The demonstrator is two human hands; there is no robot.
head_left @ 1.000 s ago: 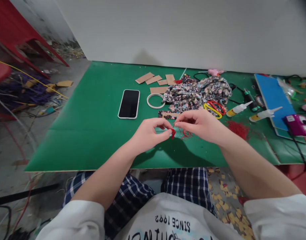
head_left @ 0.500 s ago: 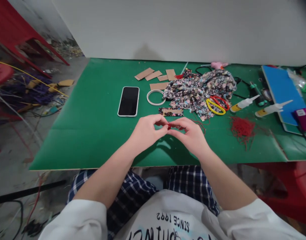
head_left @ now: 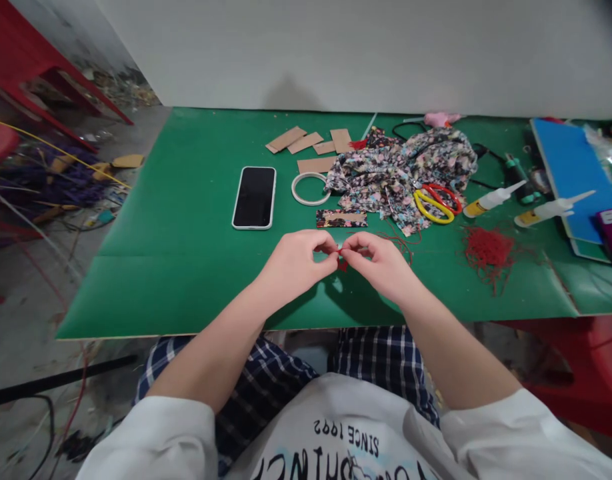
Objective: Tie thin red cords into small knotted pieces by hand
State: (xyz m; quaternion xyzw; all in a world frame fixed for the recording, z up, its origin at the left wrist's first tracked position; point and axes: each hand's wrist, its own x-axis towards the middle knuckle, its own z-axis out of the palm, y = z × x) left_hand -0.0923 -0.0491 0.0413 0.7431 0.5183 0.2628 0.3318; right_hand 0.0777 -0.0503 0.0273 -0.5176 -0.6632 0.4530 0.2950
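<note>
Above the near part of the green table, my left hand and my right hand meet fingertip to fingertip. Both are pinched on a small piece of red thread, part of which hangs just below the fingers. Its exact shape is too small to make out. Loose red strands lie on the table behind my right hand. Just beyond the fingers is a floral fabric strip with a tan piece of card on it. A tangled heap of red thread sits farther right.
Behind are crumpled floral fabric, yellow-and-red scissors, a tape roll and cardboard pieces. A phone lies left. Two glue bottles and a blue board are at right, before the white wall.
My fingertips have shifted slightly on the red thread, and more of it now shows below them. The whole view has tilted a little.
</note>
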